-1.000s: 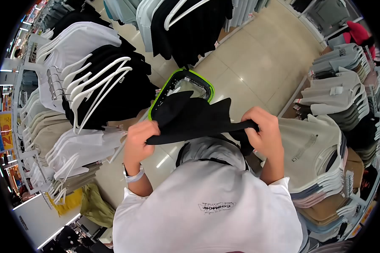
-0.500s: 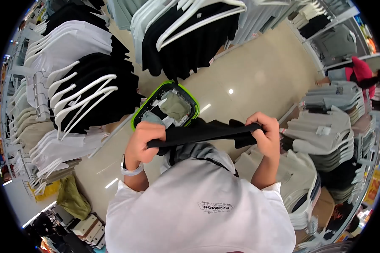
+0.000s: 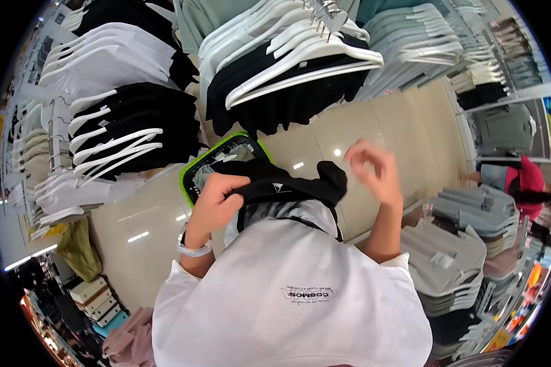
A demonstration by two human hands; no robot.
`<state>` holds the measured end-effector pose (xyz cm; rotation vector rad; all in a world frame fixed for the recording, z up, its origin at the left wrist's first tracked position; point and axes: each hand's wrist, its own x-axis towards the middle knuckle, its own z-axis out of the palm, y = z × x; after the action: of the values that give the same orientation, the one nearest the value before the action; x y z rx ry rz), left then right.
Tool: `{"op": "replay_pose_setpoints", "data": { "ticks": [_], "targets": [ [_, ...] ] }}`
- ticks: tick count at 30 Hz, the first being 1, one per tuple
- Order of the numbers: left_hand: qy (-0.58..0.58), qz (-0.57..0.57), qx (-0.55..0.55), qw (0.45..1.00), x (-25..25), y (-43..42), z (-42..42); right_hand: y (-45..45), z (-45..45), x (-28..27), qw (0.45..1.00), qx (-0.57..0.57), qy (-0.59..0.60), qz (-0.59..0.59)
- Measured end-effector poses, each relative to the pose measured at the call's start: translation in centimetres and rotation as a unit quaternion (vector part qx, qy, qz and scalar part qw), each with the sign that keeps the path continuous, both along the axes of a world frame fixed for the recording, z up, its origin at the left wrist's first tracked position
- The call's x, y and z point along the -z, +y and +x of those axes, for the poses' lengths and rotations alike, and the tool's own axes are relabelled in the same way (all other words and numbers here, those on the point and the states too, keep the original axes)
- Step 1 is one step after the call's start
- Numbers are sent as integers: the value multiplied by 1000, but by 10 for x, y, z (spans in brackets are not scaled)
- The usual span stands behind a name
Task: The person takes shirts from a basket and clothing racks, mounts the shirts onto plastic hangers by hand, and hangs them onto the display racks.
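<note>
A black shirt (image 3: 297, 191) hangs bunched in front of my body, with a small whitish tag showing near its upper part. My left hand (image 3: 213, 200), with a watch on the wrist, is closed on the shirt's left end. Off to the right, my right hand (image 3: 376, 174) is raised clear of the cloth, its fingers loosely curved, apart and slightly blurred. Beyond the shirt stands a dark basket with a bright green rim (image 3: 185, 177); grey-green cloth lies inside, and the shirt partly hides the basket.
Black shirts on white hangers (image 3: 303, 76) hang on a rack ahead. More black shirts (image 3: 144, 125) hang at left. Grey shirts (image 3: 441, 251) line the right side, near a person in a pink top (image 3: 529, 186). An olive cloth (image 3: 79, 251) hangs at lower left.
My right hand has let go of the shirt and lifted away. The shirt, stretched between both hands before, now droops at its right end. The view has shifted, showing more racks ahead.
</note>
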<state>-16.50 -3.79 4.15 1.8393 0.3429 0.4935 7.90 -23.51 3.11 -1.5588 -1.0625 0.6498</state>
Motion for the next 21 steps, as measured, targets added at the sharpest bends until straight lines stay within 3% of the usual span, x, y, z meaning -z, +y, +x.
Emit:
{"op": "replay_pose_setpoints", "data": {
  "ticks": [2, 5, 7, 9, 10, 13, 15, 21],
  "targets": [
    [80, -80, 16, 993, -5, -11, 13, 28, 33, -2, 990, 119, -67, 32],
    [82, -67, -14, 994, -7, -30, 37, 77, 89, -8, 979, 102, -147, 98],
    [106, -53, -55, 991, -17, -41, 50, 108, 116, -14, 949, 80, -272, 134],
    [84, -50, -98, 990, -19, -54, 59, 131, 134, -12, 957, 36, -268, 106],
    [89, -54, -122, 987, -20, -63, 63, 141, 136, -12, 978, 12, -194, 74],
    [107, -43, -210, 971, -23, -83, 73, 150, 156, -2, 981, -23, -188, 40],
    [95, -114, -247, 957, -19, -96, 73, 151, 156, 0, 979, -18, -193, 63],
    [67, -103, -330, 936, -8, -117, 73, 142, 151, 2, 983, 33, -176, 31]
  ]
}}
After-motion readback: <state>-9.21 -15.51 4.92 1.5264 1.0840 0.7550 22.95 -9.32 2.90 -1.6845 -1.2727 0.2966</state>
